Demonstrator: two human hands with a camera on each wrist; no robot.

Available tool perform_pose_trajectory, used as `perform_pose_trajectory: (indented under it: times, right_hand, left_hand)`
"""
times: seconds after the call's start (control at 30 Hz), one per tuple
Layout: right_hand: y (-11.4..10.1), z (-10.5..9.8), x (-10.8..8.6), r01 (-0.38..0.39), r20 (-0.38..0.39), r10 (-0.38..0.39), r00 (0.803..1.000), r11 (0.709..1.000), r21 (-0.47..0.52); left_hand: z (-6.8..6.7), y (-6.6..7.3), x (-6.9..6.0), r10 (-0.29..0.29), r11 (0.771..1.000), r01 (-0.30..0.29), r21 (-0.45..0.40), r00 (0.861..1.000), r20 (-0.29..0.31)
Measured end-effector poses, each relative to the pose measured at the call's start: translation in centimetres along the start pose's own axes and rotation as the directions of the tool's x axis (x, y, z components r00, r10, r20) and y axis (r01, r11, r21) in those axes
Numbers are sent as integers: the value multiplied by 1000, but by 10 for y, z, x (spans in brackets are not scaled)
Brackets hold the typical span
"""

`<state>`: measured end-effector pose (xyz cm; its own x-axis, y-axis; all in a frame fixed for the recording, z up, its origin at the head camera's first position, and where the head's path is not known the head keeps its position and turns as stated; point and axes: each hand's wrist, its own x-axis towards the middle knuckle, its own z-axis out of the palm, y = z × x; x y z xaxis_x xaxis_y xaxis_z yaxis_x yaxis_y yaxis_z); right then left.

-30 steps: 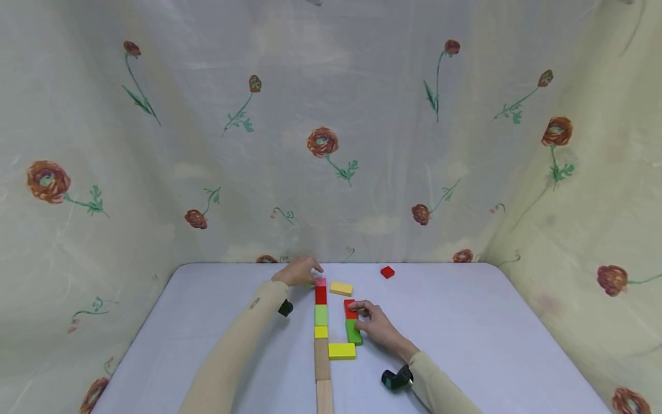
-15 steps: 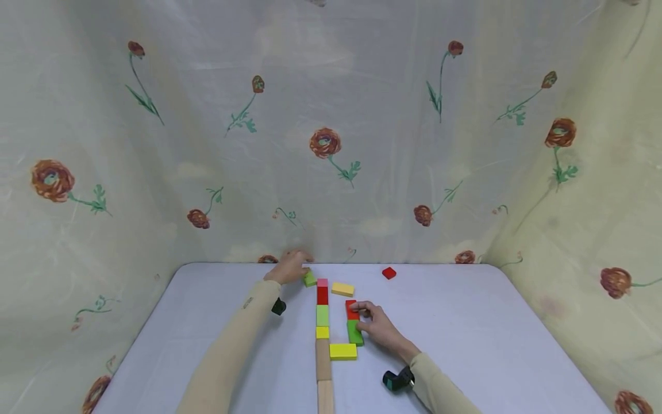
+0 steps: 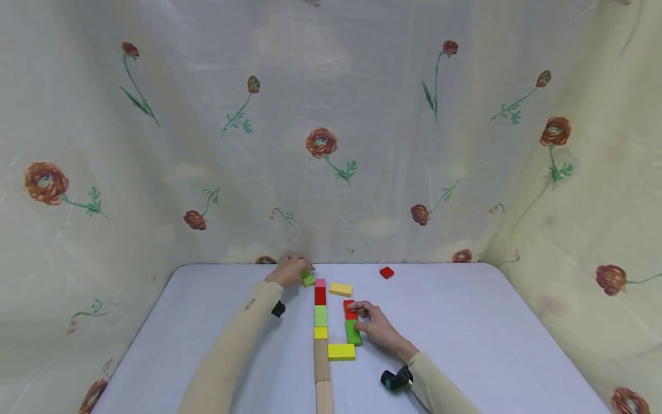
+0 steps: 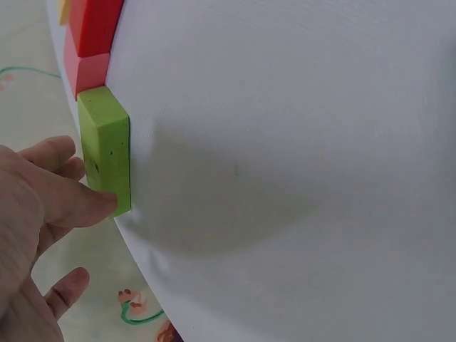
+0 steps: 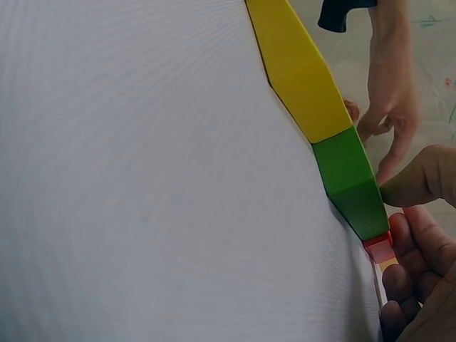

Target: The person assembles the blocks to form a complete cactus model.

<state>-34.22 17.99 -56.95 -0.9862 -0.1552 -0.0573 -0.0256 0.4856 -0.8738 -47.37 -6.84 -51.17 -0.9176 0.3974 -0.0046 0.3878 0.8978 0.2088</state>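
Note:
At the far end of the block row, my left hand [image 3: 292, 269] holds a light green block [image 3: 308, 282] between thumb and fingers; in the left wrist view the thumb lies against the green block's [image 4: 107, 153] near end. A pink block [image 3: 320, 282] and a red block [image 3: 320, 295] stand beside it. Right of the row, my right hand [image 3: 383, 328] rests with its index finger on another red block [image 3: 350, 309] and its thumb touching a dark green block [image 3: 353, 333]. In the right wrist view this thumb [image 5: 424, 178] meets the green block's [image 5: 353, 171] side.
The middle row continues toward me with a light green block [image 3: 320, 315], a small yellow block [image 3: 320, 333] and wooden blocks [image 3: 322, 361]. A bright yellow block [image 3: 341, 352] branches right. A pale yellow block [image 3: 341, 289] and a small red piece [image 3: 387, 272] lie farther back.
My left hand has drawn back left from the pink block, then come down onto the light green block at the far end. The right hand stays in place.

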Motion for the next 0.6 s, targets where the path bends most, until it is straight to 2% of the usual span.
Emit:
perform_pose_trajectory:
  times: [0.23, 0.37, 0.6]
  right_hand:
    - [-1, 1, 0, 8, 10, -8, 1000, 1000, 2]
    - [-1, 0, 0, 14, 16, -15, 1000, 1000, 13]
    - [2, 0, -1, 17, 7, -17, 1000, 1000, -1]
  left_hand:
    - [5, -4, -1, -16, 998, 17, 53, 1000, -5]
    - [2, -5, -4, -28, 997, 28, 75, 1000, -6]
    - [-4, -13, -11, 13, 994, -16, 107, 999, 29]
